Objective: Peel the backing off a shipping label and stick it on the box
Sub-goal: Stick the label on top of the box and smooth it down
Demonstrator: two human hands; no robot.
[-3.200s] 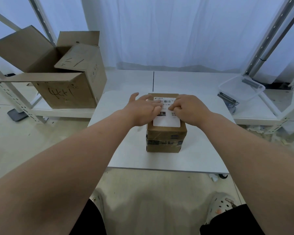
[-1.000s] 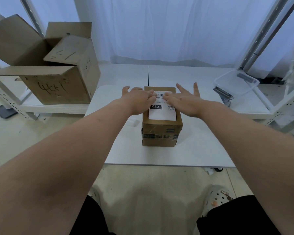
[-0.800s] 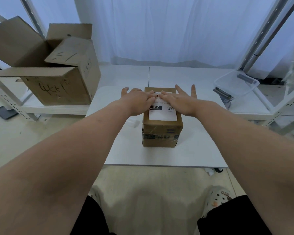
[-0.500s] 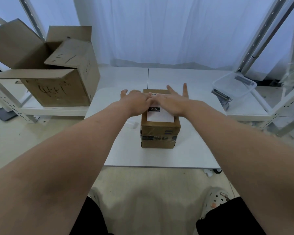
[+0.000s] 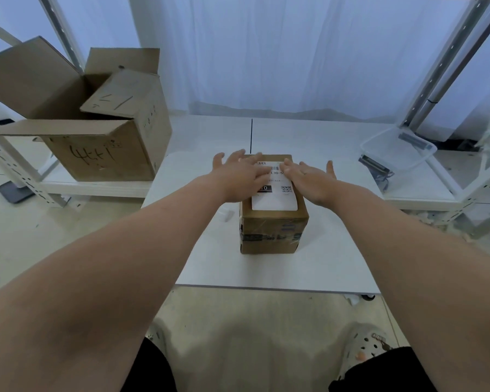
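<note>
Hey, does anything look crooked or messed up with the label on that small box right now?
Nothing stands out. The white label lies flat on top of the small box, its edges roughly square with the box edges. The left hand and right hand are spread flat, pressing it down.

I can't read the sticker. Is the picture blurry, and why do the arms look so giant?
Head view: the wide lens stretches the arms near the bottom edges; the label on the box is small and soft, partly covered by the left hand and right hand; backlight from the curtain dims everything.

Open cardboard carton (image 5: 102, 148) (scribbled marks) far left; clear plastic tub (image 5: 399, 148) far right
</note>
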